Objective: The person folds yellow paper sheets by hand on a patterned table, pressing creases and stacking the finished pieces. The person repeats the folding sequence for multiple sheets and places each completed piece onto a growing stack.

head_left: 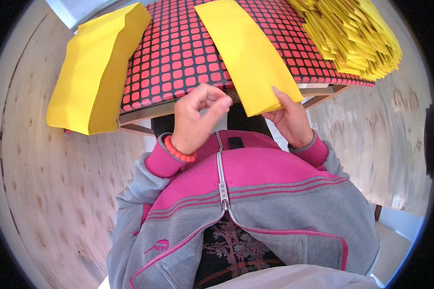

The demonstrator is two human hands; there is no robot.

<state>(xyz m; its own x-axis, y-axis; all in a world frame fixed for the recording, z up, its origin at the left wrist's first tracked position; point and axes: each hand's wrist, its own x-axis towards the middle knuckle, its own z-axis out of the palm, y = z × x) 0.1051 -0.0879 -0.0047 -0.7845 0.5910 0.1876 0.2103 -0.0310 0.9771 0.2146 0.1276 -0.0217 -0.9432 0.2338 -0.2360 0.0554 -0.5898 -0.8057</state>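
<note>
A long folded piece of yellow fabric (250, 53) lies across the patterned tabletop, its near end reaching past the front edge. My right hand (294, 120) grips that end at its right corner, thumb on top and fingers underneath. The folded layers show at this corner. Just left of the fabric, my left hand (200, 115) is raised with its fingers curled in and the thumb pressed against them. I see nothing in it, and a small gap separates it from the fabric. An orange-red bead bracelet (177, 150) circles my left wrist.
A thick stack of yellow fabric pieces (94, 67) sits at the table's left end, overhanging the front edge. More folded yellow pieces (354, 38) are heaped at the far right. The tabletop (171, 62) has a red-and-black grid pattern. Its wooden frame (149, 111) runs close before me.
</note>
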